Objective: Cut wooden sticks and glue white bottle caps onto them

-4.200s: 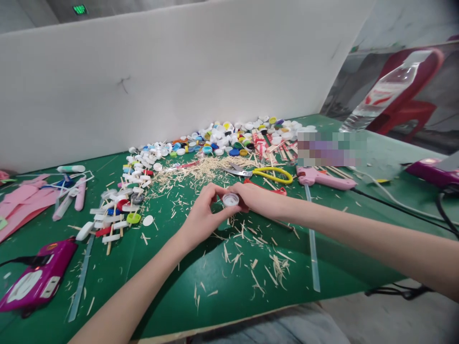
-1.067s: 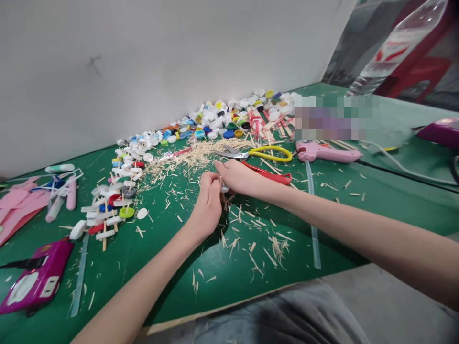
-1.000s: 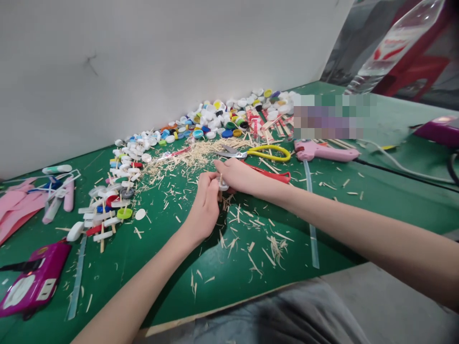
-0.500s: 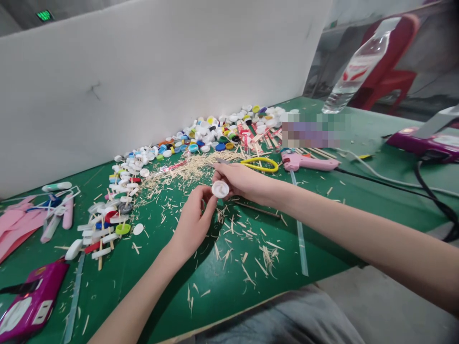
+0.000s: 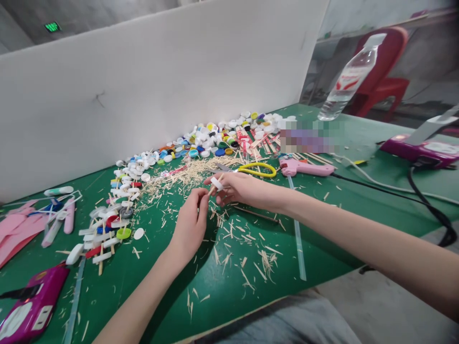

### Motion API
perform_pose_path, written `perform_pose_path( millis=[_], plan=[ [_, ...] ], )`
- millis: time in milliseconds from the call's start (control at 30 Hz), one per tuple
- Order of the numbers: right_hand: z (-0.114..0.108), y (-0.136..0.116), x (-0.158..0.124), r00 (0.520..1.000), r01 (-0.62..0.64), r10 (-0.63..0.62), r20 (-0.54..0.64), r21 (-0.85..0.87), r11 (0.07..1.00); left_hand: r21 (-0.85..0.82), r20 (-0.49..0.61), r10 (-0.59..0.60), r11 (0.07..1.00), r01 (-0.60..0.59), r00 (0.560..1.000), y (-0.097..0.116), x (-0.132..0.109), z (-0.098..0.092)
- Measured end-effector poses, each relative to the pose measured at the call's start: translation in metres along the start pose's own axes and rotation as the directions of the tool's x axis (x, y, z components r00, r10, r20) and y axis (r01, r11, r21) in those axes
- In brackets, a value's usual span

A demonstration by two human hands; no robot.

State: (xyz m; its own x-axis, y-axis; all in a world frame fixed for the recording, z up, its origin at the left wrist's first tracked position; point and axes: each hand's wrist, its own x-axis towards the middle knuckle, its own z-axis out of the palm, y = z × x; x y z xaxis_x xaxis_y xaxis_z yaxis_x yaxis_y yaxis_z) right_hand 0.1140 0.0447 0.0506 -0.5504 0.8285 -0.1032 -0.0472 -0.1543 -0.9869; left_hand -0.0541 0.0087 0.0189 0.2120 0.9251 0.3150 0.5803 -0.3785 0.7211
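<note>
Above the middle of the green table, a white bottle cap (image 5: 216,183) is turned edge-on, with a short wooden stick (image 5: 211,190) showing at its side. My left hand (image 5: 191,217) pinches the lower end of that stick between thumb and forefinger. Around the cap my right hand (image 5: 238,188) curls its fingers, closed on it; some fingertips are hidden. Scissors (image 5: 256,168) with yellow handles lie just beyond my right hand. Wood shavings (image 5: 195,176) are spread behind and below both hands. To the left stand several caps on sticks (image 5: 103,229).
Loose caps (image 5: 204,136) are heaped along the white partition (image 5: 161,86). A pink glue gun (image 5: 304,167) lies right, its cable running to a purple power strip (image 5: 419,150). A water bottle (image 5: 349,81) stands behind. Another purple strip (image 5: 34,298) sits front left, near pink gloves (image 5: 17,224).
The white cap has turned from facing me to edge-on, and its stick now shows. My hands have shifted slightly left. The whole view has moved a little, with things appearing lower.
</note>
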Motion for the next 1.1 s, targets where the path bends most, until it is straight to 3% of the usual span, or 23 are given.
perform_pose_path(
  millis=[100,267,400,600,700,800,867,933,1000,1100],
  plan=[
    [-0.004,0.000,0.001,1.000,0.000,0.001,0.010,-0.053,0.999,0.033,-0.010,0.047,0.998,-0.047,0.999,-0.003,0.001,-0.001],
    [-0.010,-0.002,-0.003,0.998,0.066,-0.060,0.027,-0.338,0.939,0.059,-0.020,0.111,0.992,-0.110,0.994,-0.005,0.000,-0.001],
    [-0.012,-0.005,-0.006,0.993,0.113,-0.089,0.079,-0.373,0.921,0.106,-0.023,0.151,0.983,-0.148,0.988,-0.002,0.000,-0.003],
    [-0.014,-0.013,-0.006,0.997,0.082,-0.074,0.036,-0.493,0.866,0.103,-0.035,0.103,0.990,-0.098,0.994,-0.003,-0.001,-0.005],
    [-0.031,-0.017,-0.007,0.977,0.082,-0.199,-0.077,-0.726,0.683,0.065,-0.090,-0.032,0.997,0.038,0.995,-0.007,0.002,-0.007],
    [-0.057,-0.017,-0.005,0.926,-0.039,-0.351,-0.140,-0.960,0.279,-0.006,-0.125,-0.141,0.990,0.141,0.982,-0.011,0.006,-0.010],
    [-0.072,-0.013,-0.004,0.934,-0.129,-0.329,-0.139,-0.990,0.051,-0.054,-0.132,-0.167,0.985,0.161,0.977,-0.013,0.008,-0.011],
    [-0.079,-0.009,-0.003,0.956,-0.202,-0.221,-0.193,-0.979,-0.019,-0.090,-0.137,-0.179,0.982,0.167,0.974,-0.015,0.008,-0.012],
    [-0.078,-0.005,-0.003,0.959,-0.247,-0.148,-0.243,-0.969,-0.013,-0.111,-0.143,-0.187,0.979,0.172,0.972,-0.016,0.008,-0.011],
    [-0.070,-0.001,-0.001,0.953,-0.261,-0.162,-0.255,-0.965,-0.012,-0.141,-0.141,-0.189,0.975,0.169,0.972,-0.015,0.008,-0.011]
  ],
)
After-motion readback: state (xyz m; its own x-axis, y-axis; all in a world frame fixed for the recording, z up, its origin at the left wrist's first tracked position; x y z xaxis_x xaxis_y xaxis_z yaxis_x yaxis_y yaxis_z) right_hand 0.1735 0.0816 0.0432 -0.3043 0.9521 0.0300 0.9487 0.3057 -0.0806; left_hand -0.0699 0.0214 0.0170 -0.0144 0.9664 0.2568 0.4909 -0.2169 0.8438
